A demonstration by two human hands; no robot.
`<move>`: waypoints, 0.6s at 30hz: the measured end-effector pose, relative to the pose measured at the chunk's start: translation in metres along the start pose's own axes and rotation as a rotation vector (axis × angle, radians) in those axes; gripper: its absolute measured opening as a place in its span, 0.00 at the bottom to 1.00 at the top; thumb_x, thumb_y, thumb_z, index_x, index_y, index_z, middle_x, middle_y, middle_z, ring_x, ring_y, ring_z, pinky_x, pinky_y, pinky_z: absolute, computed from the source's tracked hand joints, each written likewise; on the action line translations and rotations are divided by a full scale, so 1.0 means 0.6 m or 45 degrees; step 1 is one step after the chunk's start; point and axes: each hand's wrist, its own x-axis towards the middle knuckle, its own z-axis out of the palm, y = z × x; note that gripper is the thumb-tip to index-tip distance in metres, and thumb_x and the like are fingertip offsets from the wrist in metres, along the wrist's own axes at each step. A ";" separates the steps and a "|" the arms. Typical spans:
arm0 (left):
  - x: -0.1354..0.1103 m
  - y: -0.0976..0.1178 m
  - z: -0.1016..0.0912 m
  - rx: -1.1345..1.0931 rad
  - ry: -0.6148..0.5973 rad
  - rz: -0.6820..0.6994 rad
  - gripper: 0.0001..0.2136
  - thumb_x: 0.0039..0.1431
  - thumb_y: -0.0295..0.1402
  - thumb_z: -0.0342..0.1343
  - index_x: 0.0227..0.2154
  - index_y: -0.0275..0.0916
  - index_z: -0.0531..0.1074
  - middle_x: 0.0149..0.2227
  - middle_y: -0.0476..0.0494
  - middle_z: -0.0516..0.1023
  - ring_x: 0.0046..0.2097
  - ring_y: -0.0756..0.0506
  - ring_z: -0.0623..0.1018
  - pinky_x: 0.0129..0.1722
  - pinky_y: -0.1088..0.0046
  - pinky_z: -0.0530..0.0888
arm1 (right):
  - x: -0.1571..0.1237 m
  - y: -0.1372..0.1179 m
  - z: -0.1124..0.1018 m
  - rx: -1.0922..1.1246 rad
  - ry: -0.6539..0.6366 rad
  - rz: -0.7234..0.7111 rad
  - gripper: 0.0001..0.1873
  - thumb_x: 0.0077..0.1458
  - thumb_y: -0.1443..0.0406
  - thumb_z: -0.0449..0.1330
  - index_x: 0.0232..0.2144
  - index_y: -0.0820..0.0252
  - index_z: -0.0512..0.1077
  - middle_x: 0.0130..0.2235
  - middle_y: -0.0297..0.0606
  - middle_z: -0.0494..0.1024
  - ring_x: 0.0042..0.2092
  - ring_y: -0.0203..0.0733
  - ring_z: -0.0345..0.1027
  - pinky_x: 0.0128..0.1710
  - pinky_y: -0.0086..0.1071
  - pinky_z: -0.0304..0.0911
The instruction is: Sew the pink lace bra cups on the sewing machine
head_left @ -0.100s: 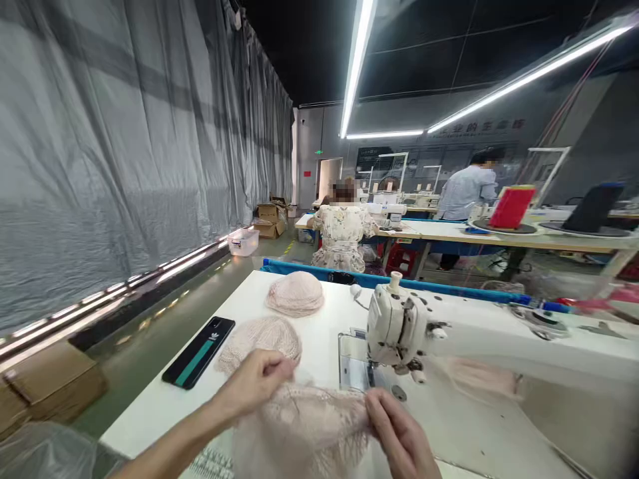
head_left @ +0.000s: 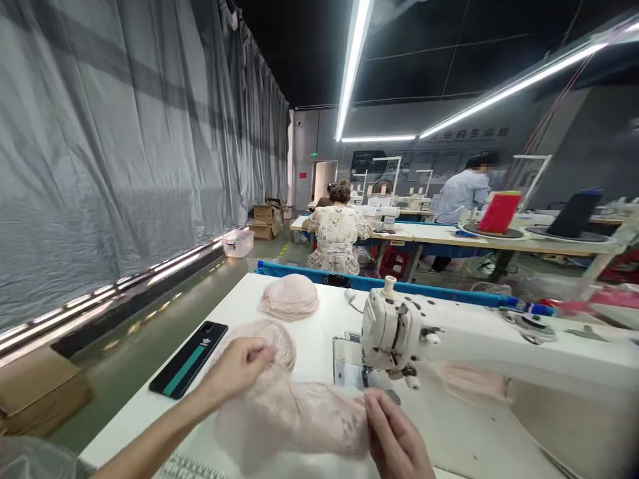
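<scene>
Between my two hands stretches a piece of pale pink lace fabric (head_left: 314,416), held up over the white table in front of the sewing machine (head_left: 394,326). My left hand (head_left: 239,369) is closed, pinching the fabric's upper left part. Thumb and fingers of my right hand (head_left: 397,432) grip its right end, just below the needle area. Part of the fabric is blurred by motion. Beyond my left hand lies a lace cup-shaped piece (head_left: 279,336), partly covered by the hand. Farther back sits a stack of similar pink lace cups (head_left: 289,296).
A black phone with a green stripe (head_left: 190,359) lies at the table's left side. Another pink piece (head_left: 474,380) rests under the machine arm. Ahead, a person in a floral top (head_left: 337,229) sits at another table; someone in light blue (head_left: 462,193) stands to the right.
My left hand has moved left, drawing the fabric wider and flatter between my hands. The right hand keeps its grip. The whole view has shifted slightly.
</scene>
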 end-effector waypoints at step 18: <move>-0.070 0.185 0.123 -1.243 -0.977 -0.062 0.23 0.42 0.50 0.67 0.26 0.31 0.73 0.21 0.55 0.61 0.25 0.55 0.58 0.25 0.78 0.54 | -0.040 -0.098 -0.125 -0.764 -0.587 -0.611 0.11 0.62 0.58 0.55 0.46 0.52 0.69 0.33 0.33 0.75 0.33 0.37 0.69 0.32 0.26 0.64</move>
